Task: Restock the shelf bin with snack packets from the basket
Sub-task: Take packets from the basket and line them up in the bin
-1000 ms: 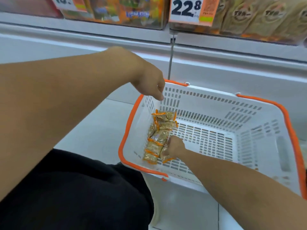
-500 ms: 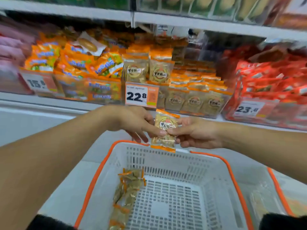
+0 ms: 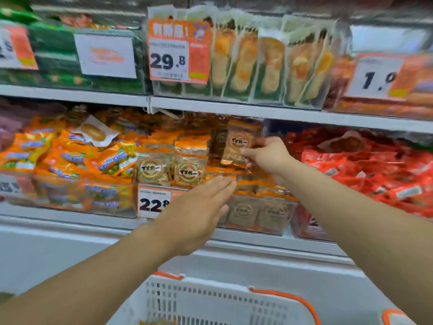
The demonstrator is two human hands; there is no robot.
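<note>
Reaching up to a shop shelf, the right hand [image 3: 269,157] pinches a snack packet [image 3: 239,144] by its right edge between thumb and fingers, holding it upright above the back rows of a clear shelf bin [image 3: 264,214]. The packet is see-through gold-brown with orange bands at top and bottom and a round label of dark characters too small to read. The bin holds matching packets standing in rows, and its front carries a white and orange price tag [image 3: 153,202] reading "22.8", partly hidden by the left hand [image 3: 199,207]. That hand stretches forward, palm down, fingers straight and pressed together, their tips at the bin's front rim, gripping nothing. To the left lies a bin of orange wrappers [image 3: 70,158] with blurred blue lettering; to the right, a heap of red packets [image 3: 365,167]. On the shelf above, a tag [image 3: 168,59] reads "29.8" beside upright green and white packs [image 3: 269,66]. At the bottom edge sits a white slotted basket [image 3: 210,301] with an orange rim.
</note>
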